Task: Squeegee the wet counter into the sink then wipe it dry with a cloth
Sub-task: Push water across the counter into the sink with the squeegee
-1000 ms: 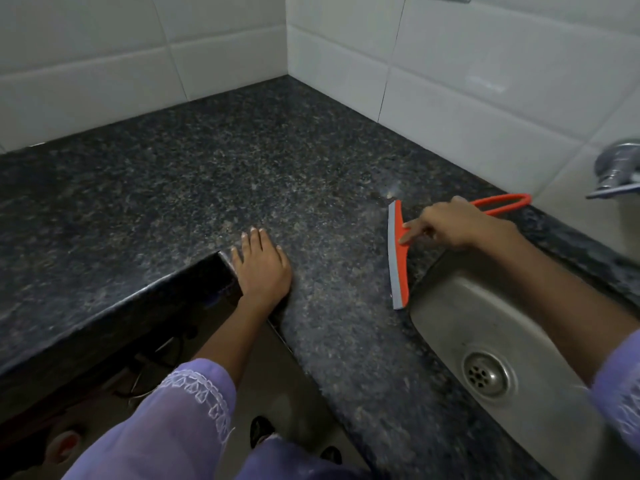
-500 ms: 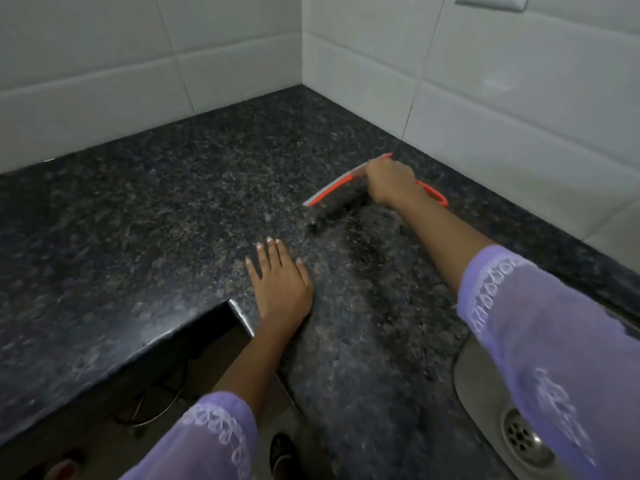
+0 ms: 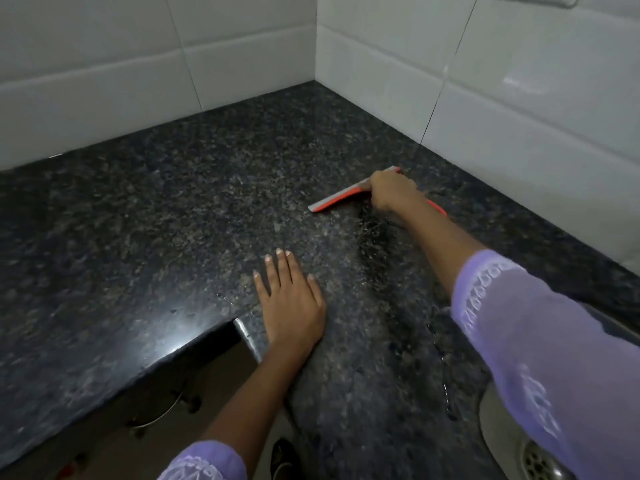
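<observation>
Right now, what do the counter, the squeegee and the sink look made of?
Counter: looks like polished dark granite, speckled grain with glossy glare near the front edge.
Squeegee: seems orange plastic with a grey blade strip, probably rubber; the right hand covers its middle.
Sink: looks like brushed stainless steel, dull grey sheen, metal drain strainer.

An orange squeegee (image 3: 341, 199) with a grey rubber blade is set edge-down on the dark speckled granite counter (image 3: 173, 220), near the tiled back corner. Water droplets and streaks are seen on the counter towards the steel sink (image 3: 502, 441), whose drain is partly visible at the lower right.
</observation>
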